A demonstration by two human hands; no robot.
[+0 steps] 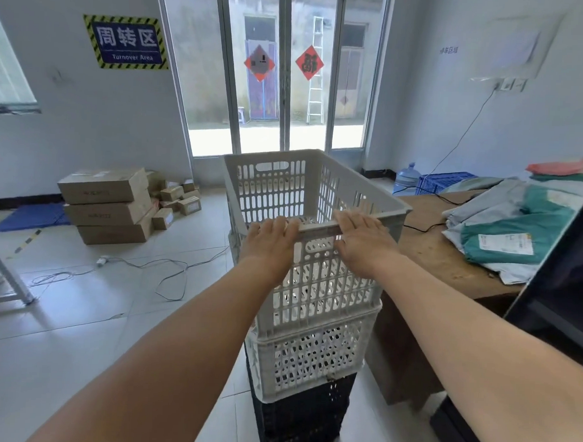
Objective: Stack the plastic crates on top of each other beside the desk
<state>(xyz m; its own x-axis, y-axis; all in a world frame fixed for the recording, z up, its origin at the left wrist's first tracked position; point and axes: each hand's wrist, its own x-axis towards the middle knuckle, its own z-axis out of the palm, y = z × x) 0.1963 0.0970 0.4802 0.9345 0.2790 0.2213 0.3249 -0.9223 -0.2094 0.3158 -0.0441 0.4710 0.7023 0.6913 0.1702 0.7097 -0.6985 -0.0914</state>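
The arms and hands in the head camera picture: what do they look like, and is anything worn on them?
Both forearms are bare as far as the picture shows them; no sleeve comes into view. The left hand and the right hand wear no gloves. No watch, bracelet or ring can be seen on the wrists or on the fingers, and no markings show on the arms.

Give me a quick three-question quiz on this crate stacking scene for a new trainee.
1. True or false: both hands rest on the top crate's near rim.
2. How many crates are in the stack?
3. The bottom crate is: A white, B black, C blue.

Key: 1 true, left hand and right hand on the rim. 2 three, counting the middle crate. 3 B. The stack stands beside the desk.
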